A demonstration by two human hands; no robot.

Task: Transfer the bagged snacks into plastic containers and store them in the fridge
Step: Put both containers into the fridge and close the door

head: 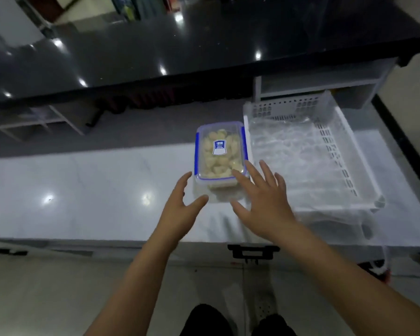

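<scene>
Lidded container of snacks by far edge of counter, basket just beside. Left hand, right hand flank its near end, fingers spread, gripping nothing.

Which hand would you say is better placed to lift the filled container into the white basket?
Probably the right hand: its open fingers overlap the container's near corner, and the basket sits on that side.

Head camera looks steeply down, near the table; edges seem warped.
</scene>
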